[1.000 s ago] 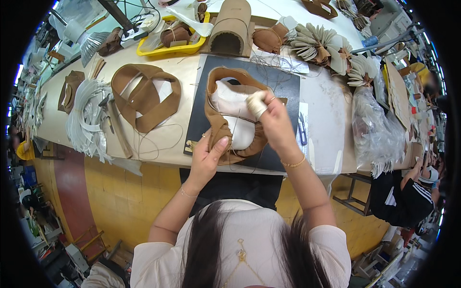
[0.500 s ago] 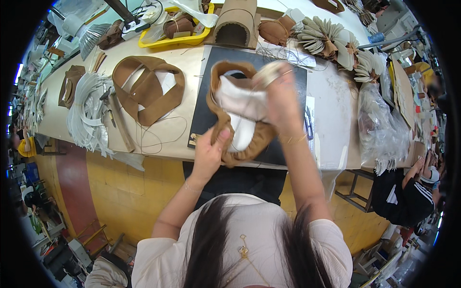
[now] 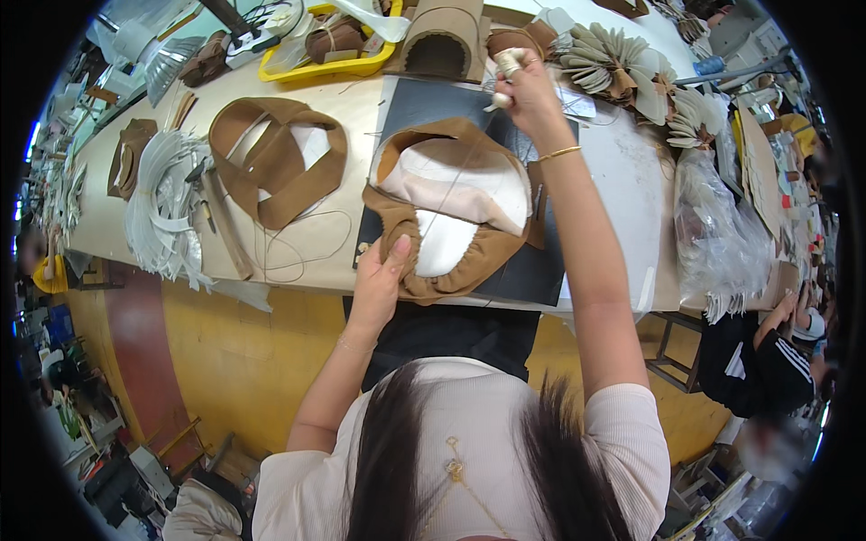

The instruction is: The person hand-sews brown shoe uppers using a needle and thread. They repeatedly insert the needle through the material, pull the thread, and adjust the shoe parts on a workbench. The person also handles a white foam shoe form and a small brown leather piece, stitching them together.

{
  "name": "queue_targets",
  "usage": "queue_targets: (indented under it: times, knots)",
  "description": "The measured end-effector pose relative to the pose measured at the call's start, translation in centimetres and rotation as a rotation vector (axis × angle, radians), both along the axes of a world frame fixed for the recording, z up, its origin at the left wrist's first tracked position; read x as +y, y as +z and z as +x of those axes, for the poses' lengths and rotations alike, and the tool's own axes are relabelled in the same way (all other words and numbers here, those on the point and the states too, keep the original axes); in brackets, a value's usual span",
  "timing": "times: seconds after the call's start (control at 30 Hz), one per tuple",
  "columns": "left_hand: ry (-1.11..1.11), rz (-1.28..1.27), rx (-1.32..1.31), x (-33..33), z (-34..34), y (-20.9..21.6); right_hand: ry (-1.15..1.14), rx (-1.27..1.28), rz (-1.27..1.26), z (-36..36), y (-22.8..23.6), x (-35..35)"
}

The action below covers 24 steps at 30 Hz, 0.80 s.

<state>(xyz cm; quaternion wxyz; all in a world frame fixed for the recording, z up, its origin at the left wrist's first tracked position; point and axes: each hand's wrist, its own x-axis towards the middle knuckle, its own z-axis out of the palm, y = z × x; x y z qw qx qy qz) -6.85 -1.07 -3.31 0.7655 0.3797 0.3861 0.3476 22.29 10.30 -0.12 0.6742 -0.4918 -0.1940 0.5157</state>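
Note:
A brown leather piece with a gathered edge and pale lining (image 3: pixel 451 171), apparently a bag in the making, lies over a black board (image 3: pixel 532 279). My left hand (image 3: pixel 377 284) pinches its gathered lower left edge, thumb on top. Above and to the right, my right hand (image 3: pixel 528 90) is raised and closed. Off-white coverings (image 3: pixel 509 61) show at its fingers; whether they are finger wraps or something held is unclear. A thin thread (image 3: pixel 460 176) runs taut from the leather piece up to this hand. No needle can be made out.
Left on the table are looped brown leather strips (image 3: pixel 278 162), a hammer (image 3: pixel 221 221) and a bundle of white strips (image 3: pixel 162 212). A yellow tray (image 3: pixel 334 68) and an arched brown form (image 3: pixel 442 41) stand behind. Fanned leather pieces (image 3: pixel 613 68) and a plastic bag (image 3: pixel 713 225) are right.
My right hand has moved up and away from the leather piece, drawing the thread out. The piece now lies flatter and wider on the board. My left hand keeps its hold, slightly farther left.

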Motion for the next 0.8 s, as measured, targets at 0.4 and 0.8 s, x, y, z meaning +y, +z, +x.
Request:
queue_targets:
  times: [0.4, 0.8]
  knots:
    - [-0.109, -0.067, 0.146, 0.0, -3.4, 0.6, -0.085, -1.568, -0.196, 7.3, -1.5, -9.1]
    - [-0.243, -0.019, 0.329, 0.9, -3.7, 1.3, -0.061, -1.270, -0.860, 3.0, -5.0, -22.9]
